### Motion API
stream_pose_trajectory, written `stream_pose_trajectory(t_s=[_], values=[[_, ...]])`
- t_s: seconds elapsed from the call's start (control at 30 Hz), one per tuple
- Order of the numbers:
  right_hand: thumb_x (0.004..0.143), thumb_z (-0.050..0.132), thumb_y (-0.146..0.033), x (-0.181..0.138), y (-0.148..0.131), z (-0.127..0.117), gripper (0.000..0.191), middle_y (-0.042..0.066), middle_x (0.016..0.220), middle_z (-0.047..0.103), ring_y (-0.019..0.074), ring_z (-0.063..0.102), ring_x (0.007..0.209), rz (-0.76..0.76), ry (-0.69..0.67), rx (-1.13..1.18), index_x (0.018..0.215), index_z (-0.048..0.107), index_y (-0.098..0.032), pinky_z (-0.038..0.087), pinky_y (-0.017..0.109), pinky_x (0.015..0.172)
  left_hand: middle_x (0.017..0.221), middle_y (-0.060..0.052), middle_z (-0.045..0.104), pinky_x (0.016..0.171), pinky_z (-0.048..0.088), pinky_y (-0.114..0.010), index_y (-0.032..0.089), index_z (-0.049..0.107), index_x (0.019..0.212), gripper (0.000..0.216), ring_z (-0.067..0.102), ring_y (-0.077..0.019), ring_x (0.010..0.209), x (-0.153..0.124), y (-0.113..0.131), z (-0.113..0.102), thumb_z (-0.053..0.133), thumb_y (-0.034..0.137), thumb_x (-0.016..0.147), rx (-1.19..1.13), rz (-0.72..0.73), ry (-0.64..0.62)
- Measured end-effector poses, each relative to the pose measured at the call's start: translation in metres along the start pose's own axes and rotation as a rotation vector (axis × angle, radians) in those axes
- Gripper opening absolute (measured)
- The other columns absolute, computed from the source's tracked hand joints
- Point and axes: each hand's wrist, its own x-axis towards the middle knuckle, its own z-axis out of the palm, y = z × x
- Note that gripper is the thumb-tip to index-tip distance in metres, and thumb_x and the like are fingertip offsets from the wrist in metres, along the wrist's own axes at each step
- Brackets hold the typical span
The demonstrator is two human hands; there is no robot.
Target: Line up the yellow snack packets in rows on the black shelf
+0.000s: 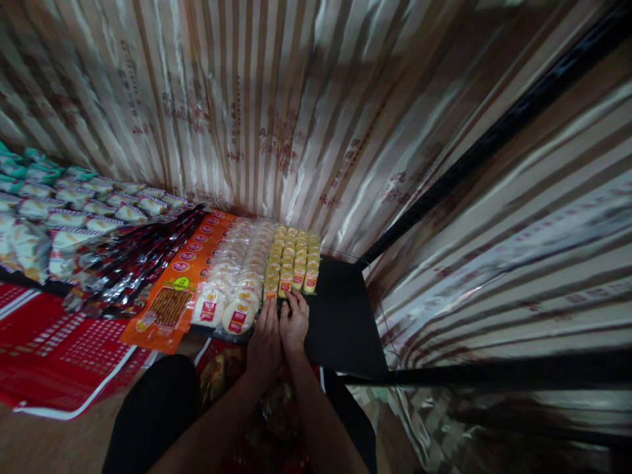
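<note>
Yellow packets [299,257] are ranked in columns at frame centre, on the black shelf [345,316]; the columns' long axis runs up-frame, away from the hands. The front row lies directly above the fingertips. The left hand [265,342] is set at the leftmost columns, the right hand [295,319] just beside it; both about equally near. Fingers extended, barely spread; whether any packet is pinched cannot be told.

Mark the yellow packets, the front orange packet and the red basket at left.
Yellow packets [299,262]: head view, middle of the group.
Front orange packet [170,307]: head view, middle of its front.
Red basket [64,355]: head view, on its wall.
</note>
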Motion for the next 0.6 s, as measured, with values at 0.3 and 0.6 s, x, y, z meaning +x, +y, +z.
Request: stream_pose_trajectory(t_s=[0.3,0.6], values=[[0.082,0.041,-0.025,-0.009,-0.010,-0.020,0.029,0.014,0.108,0.058,0.0193,0.054,0.103,0.086,0.075,0.186,0.093,0.065,-0.014,0.044,0.036,0.092,0.137,-0.021,0.043,0.104,0.039,-0.044,0.000,0.045,0.125,0.041,0.024,-0.0267,0.136,-0.010,-0.005,0.003,0.031,0.012,0.088,-0.094,0.112,0.066],[0.085,0.042,-0.037,-0.110,-0.017,-0.059,0.033,0.008,0.096,0.067,0.0176,0.063,0.087,0.342,-0.088,0.288,0.103,0.060,-0.017,0.048,0.030,0.079,0.147,-0.015,0.030,0.111,0.028,-0.044,0.008,0.030,0.138,0.058,0.016,-0.0247,0.139,-0.108,-0.007,-0.022,0.040,0.022,0.083,-0.456,0.306,-0.302]])
